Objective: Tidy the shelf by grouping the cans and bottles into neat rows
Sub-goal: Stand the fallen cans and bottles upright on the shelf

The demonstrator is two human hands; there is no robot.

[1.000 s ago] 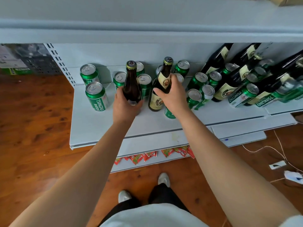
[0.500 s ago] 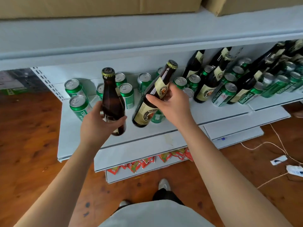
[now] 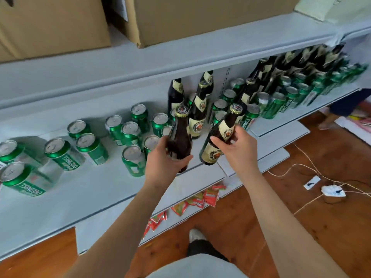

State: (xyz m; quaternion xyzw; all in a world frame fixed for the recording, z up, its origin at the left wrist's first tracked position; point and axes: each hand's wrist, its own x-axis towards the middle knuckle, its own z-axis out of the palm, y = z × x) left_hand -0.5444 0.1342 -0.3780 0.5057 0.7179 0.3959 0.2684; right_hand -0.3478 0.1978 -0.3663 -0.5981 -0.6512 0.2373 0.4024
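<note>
My left hand (image 3: pixel 163 160) grips a dark brown bottle (image 3: pixel 179 135) by its body, held upright above the front edge of the grey shelf (image 3: pixel 96 189). My right hand (image 3: pixel 236 151) grips a second brown bottle (image 3: pixel 217 144) with a cream label, tilted so its cap leans right. Several green cans (image 3: pixel 131 159) stand scattered over the left and middle of the shelf. More brown bottles (image 3: pixel 197 109) and green cans (image 3: pixel 281 99) crowd the shelf's right part.
Cardboard boxes (image 3: pixel 196 15) sit on the shelf above. Lower grey ledges (image 3: pixel 273 141) jut out under the shelf, with red packets (image 3: pixel 200 199) beneath. Cables and a white plug (image 3: pixel 332 191) lie on the wooden floor at right. My shoe (image 3: pixel 195 234) is below.
Both hands carried their bottles rightwards along the shelf, away from the left cans and toward the bottle group. The view swung right and closer; the right bottle stays tilted.
</note>
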